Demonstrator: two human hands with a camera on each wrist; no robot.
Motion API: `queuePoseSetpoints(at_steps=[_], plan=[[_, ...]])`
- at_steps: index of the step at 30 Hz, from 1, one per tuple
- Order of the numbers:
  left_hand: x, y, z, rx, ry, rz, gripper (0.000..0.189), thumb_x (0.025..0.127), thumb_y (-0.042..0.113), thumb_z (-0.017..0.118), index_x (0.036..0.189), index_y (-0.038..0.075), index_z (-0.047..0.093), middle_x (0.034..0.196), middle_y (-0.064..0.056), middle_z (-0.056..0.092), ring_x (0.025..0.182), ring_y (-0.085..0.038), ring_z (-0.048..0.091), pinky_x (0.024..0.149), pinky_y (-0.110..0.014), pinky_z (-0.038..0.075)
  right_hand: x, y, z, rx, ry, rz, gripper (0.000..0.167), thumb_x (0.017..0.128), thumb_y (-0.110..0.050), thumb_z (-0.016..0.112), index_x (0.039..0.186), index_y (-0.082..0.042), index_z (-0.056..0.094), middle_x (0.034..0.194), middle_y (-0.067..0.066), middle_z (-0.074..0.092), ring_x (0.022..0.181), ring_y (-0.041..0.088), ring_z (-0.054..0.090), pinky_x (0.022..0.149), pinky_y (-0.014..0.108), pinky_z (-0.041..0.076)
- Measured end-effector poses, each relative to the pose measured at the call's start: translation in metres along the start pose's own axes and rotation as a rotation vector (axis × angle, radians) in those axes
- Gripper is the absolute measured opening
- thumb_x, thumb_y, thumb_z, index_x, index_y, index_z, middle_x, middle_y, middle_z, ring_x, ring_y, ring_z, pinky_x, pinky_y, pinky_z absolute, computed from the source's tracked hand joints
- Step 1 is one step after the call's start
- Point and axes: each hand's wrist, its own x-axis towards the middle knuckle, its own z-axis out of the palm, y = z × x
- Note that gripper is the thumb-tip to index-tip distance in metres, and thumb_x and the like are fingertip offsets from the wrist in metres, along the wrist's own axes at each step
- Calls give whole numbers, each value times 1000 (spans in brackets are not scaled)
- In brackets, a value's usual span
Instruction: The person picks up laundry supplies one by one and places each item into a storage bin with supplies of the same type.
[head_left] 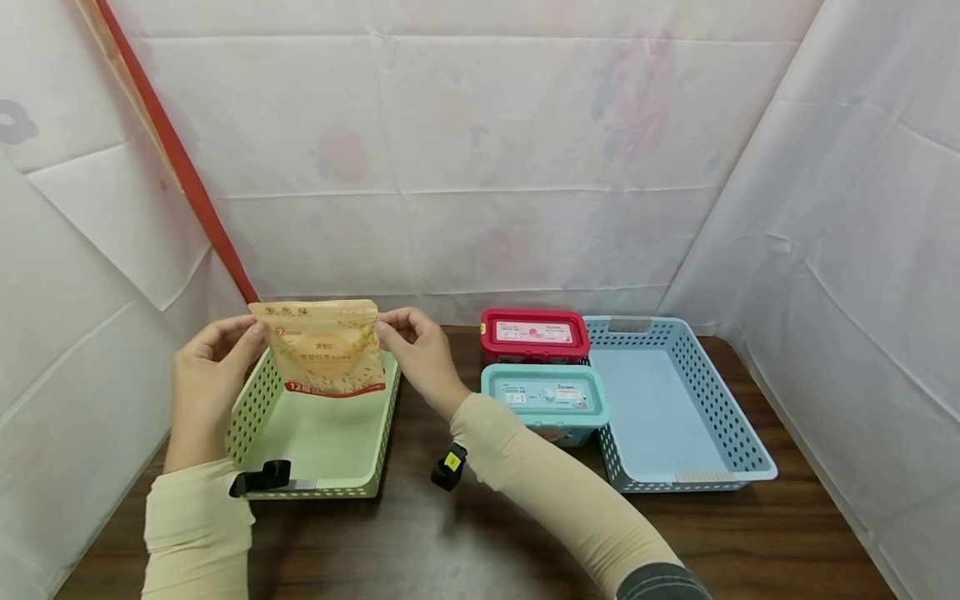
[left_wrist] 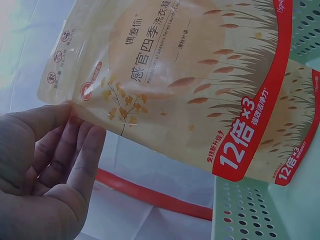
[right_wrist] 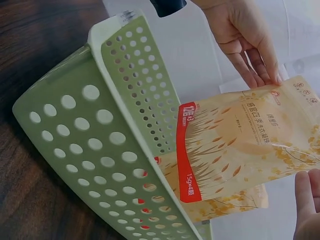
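A yellow laundry-pod pouch (head_left: 326, 350) with a red lower band hangs upright over the green basket (head_left: 330, 454). My left hand (head_left: 213, 367) pinches its left side near the top, between thumb and fingers. On the opposite side, my right hand (head_left: 423, 354) pinches the upper edge. The left wrist view shows the left hand (left_wrist: 50, 165) close up at the pouch's side, with the printed front (left_wrist: 165, 75) facing the camera. Behind it a second, similar pouch (right_wrist: 235, 202) sits at the basket, mostly covered by the held one in the right wrist view.
Right of the green basket, a red lidded box (head_left: 534, 335) stands behind a turquoise lidded box (head_left: 546, 398). A blue perforated basket (head_left: 667, 408) stands beside them on the dark wooden table (head_left: 420, 550). White cloth (head_left: 465, 150) hangs around, with a red strip (head_left: 183, 167) at the left.
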Motion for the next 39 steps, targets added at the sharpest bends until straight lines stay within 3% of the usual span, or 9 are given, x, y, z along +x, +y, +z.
queuePoseSetpoints(at_steps=[8, 16, 28, 36, 39], plan=[[-1, -2, -7, 121, -22, -48, 25, 92, 15, 75, 114, 5, 72, 92, 4, 68, 82, -5, 66, 73, -11, 53, -1, 11, 3, -6, -5, 21, 13, 99, -21, 67, 107, -11, 69, 95, -3, 68, 92, 33, 67, 74, 28, 56], [0, -5, -17, 279, -81, -81, 24, 94, 20, 73, 115, 8, 70, 93, 8, 68, 79, -1, 65, 72, -10, 52, -3, 19, 5, -17, -10, 64, 13, 99, -21, 66, 107, -10, 69, 95, 0, 66, 86, 23, 66, 82, 53, 55], [2, -14, -26, 566, -146, -117, 36, 97, 38, 67, 123, 13, 67, 93, 17, 64, 86, 0, 61, 70, -11, 50, -4, 33, 9, -51, -24, 127, 10, 99, -21, 67, 105, -14, 68, 88, -4, 66, 89, 37, 65, 64, 25, 49], [2, -20, -32, 464, -169, -112, 26, 97, 29, 69, 117, 13, 69, 92, 17, 66, 83, 3, 64, 71, -10, 52, -2, 38, 11, -70, -29, 155, 9, 98, -22, 68, 104, -15, 68, 87, -5, 66, 78, 16, 63, 64, 25, 49], [3, -21, -34, 423, -182, -121, 22, 97, 26, 70, 115, 14, 69, 92, 16, 66, 82, 4, 65, 72, -11, 52, -1, 38, 11, -76, -51, 171, 9, 99, -22, 67, 105, -15, 68, 88, -5, 65, 78, 14, 63, 65, 25, 50]])
